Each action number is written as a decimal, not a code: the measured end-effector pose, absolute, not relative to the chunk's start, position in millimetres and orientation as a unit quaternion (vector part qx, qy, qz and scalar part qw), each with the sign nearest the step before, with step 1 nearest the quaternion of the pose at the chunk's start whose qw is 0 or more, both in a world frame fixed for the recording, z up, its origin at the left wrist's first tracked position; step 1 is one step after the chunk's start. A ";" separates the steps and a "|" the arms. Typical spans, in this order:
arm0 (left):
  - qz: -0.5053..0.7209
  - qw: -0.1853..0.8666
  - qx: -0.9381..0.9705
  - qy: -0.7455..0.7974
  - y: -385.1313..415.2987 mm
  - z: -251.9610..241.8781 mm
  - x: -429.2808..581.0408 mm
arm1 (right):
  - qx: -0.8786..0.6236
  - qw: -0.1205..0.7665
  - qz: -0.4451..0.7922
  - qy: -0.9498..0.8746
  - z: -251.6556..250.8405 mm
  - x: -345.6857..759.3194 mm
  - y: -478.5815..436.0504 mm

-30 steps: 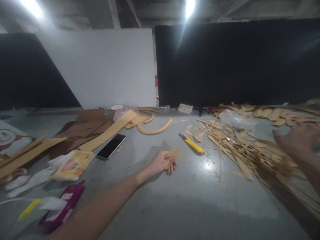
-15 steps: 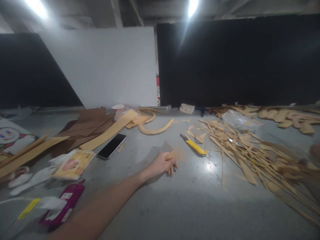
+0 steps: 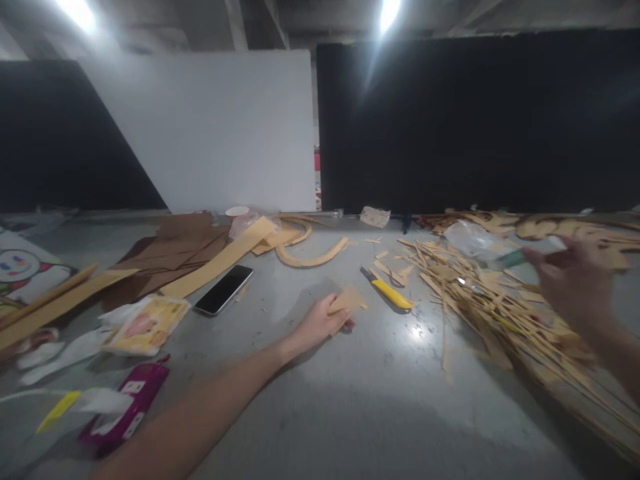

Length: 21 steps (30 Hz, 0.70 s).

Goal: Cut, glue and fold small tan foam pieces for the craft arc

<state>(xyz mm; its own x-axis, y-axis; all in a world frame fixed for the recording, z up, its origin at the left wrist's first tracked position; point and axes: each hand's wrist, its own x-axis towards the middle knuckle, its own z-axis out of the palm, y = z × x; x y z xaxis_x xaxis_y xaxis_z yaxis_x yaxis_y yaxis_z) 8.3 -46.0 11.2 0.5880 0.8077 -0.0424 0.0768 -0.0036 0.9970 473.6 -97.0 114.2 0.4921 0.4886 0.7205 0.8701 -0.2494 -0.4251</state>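
Note:
My left hand [image 3: 321, 319] lies low over the grey table, its fingers closed on a small flat tan piece that looks like leather [image 3: 349, 299]. To the right, my right hand [image 3: 575, 280], smeared by motion, is raised above a heap of tan strips [image 3: 480, 303]. A small greenish thing with a white part [image 3: 513, 259] sticks out from its fingers, too blurred to name. Between the hands lies a yellow-handled knife [image 3: 393, 293]. Behind my left hand rests a curved tan strip [image 3: 315, 262].
A phone [image 3: 224, 291], a tissue pack [image 3: 147, 327] and a purple case-like thing [image 3: 133, 403] lie at left. Brown sheets [image 3: 180, 250] and long tan strips are behind them. A clear plastic bag [image 3: 470, 239] and cut tan shapes sit at the back right. Upright panels [image 3: 225, 133] stand behind.
My right hand has come in from the right edge, holding the greenish thing over the strips. My left hand has stayed almost in place, with the tan piece slightly shifted.

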 end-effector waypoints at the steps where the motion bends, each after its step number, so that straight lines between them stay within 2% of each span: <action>1: 0.302 0.575 0.668 0.363 -46.0 11.3 8.8 | -0.745 0.473 -0.131 -0.451 111.5 459.9 -94.3; 2: 0.306 0.525 0.697 0.383 -45.9 11.3 9.2 | -0.716 0.525 -0.048 -0.458 109.0 443.8 -92.5; 4: 0.321 0.413 0.744 0.416 -45.0 11.8 9.9 | -0.643 0.563 0.101 -0.508 104.3 406.7 -91.1; 7: 0.382 0.285 0.764 0.434 -45.5 17.6 9.9 | -0.566 0.556 0.249 -0.556 96.9 349.0 -90.3; 9: 0.408 0.249 0.778 0.408 -49.9 26.7 9.9 | -0.523 0.552 0.315 -0.569 90.9 314.6 -89.2; 13: 0.361 0.297 0.816 0.339 -68.6 47.3 12.3 | -0.486 0.506 0.384 -0.600 78.5 262.3 -86.6; 17: 0.305 0.410 0.786 0.347 -83.1 52.7 17.4 | -0.455 0.484 0.424 -0.615 71.0 232.5 -83.5; 21: 0.303 0.400 0.787 0.360 -82.3 50.4 19.1 | -0.476 0.490 0.386 -0.620 66.9 223.0 -79.1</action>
